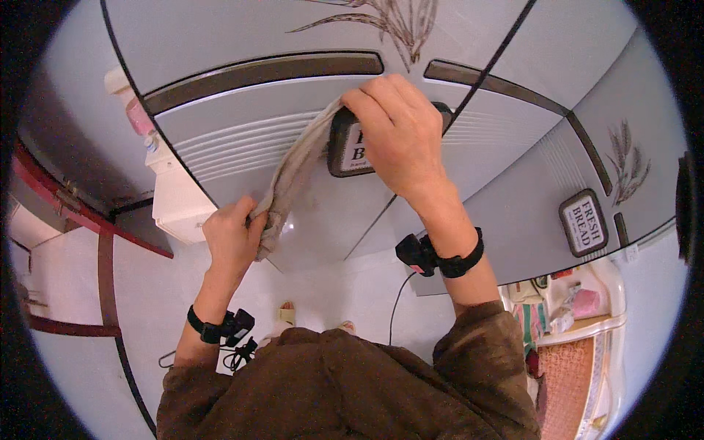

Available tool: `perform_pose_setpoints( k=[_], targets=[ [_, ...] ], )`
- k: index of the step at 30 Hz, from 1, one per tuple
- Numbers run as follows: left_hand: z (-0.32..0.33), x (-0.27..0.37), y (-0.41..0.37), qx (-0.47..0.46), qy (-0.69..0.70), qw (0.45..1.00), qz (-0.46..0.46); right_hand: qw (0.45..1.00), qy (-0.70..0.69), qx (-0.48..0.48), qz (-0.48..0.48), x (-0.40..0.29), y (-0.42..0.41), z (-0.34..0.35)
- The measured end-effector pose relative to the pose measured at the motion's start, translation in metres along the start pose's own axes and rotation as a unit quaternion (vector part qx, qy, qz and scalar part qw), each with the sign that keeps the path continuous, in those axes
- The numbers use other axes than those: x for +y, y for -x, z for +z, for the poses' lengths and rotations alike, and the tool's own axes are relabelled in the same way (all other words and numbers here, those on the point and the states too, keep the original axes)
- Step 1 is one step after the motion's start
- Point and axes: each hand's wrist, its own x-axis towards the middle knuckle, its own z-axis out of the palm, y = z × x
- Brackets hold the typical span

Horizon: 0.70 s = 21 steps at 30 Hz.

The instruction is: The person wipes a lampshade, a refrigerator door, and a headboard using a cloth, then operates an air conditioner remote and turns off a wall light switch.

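A beige cloth (300,165) is stretched between my two hands in front of a glossy grey wardrobe door (231,132). My left hand (234,234) grips its lower end, with some fabric bunched below the fist. Higher up and to the right, my right hand (399,132) pinches the upper end between thumb and fingers, close to the door. Behind that hand is a dark-framed plaque pattern (344,146) bearing writing, partly covered by the hand. Dark recessed strips (275,71) run across the doors above. Each wrist wears a black strap with a small device.
A white cabinet (179,203) with small items on top stands left of the wardrobe. At the far left is a red-edged frame (107,275). On the right, shelving (583,330) holds mixed items. A black cable (395,311) hangs near my right forearm.
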Motion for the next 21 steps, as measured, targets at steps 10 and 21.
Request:
perform_pose_setpoints(
  k=[10, 21],
  targets=[
    [0.017, -0.019, 0.020, -0.065, -0.045, 0.997, -0.004, 0.983, -0.153, -0.087, -0.042, -0.052, 0.022, 0.002],
    [0.022, 0.030, 0.011, -0.032, 0.154, 0.987, -0.017, 0.929, -0.078, -0.053, 0.357, -0.025, 0.161, -0.050]
  ],
)
